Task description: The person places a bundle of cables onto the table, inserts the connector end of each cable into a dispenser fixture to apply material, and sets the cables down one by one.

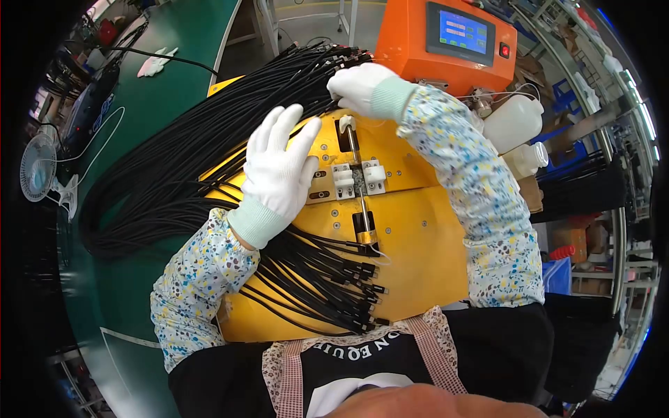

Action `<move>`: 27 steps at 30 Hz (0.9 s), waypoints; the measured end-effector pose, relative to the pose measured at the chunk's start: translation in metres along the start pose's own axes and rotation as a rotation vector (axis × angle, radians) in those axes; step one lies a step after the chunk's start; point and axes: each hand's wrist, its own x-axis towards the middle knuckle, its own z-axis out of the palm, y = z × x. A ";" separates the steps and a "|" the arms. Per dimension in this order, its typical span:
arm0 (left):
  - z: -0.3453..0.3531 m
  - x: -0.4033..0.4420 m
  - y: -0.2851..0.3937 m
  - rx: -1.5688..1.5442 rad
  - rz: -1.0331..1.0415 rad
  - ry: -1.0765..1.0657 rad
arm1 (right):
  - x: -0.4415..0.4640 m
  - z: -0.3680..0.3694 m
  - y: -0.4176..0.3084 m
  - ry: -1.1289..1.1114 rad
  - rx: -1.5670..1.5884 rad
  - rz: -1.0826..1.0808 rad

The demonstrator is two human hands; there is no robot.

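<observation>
My left hand (pixel 277 171), in a white glove, is raised over a large bundle of black cables (pixel 153 167), its fingers spread and nothing held. My right hand (pixel 362 87), also gloved, is at the far connector ends of the bundle. Its fingers are curled closed; what they grip, if anything, is hidden. Between and below the hands lies a yellow fixture plate (pixel 418 258). On it are two white clamp blocks (pixel 374 177) and two metal rods facing each other. More cable ends with connectors (pixel 362 292) fan out over the plate's near side.
An orange machine (pixel 404 42) with a lit touchscreen (pixel 460 29) stands behind the plate. White plastic bottles (pixel 516 124) are beside my right arm. A small fan (pixel 39 167) and a white glove or cloth (pixel 157 63) are on the green table (pixel 111 299). Shelving stands at right.
</observation>
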 end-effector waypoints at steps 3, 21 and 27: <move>-0.002 0.000 -0.002 -0.087 -0.001 -0.081 | -0.032 -0.016 -0.012 0.258 -0.005 -0.130; -0.019 -0.011 0.021 -0.703 -0.296 -0.343 | -0.106 0.023 -0.072 0.516 0.516 -0.204; -0.022 -0.013 0.025 -0.691 -0.215 -0.258 | -0.109 0.027 -0.077 0.556 0.562 -0.209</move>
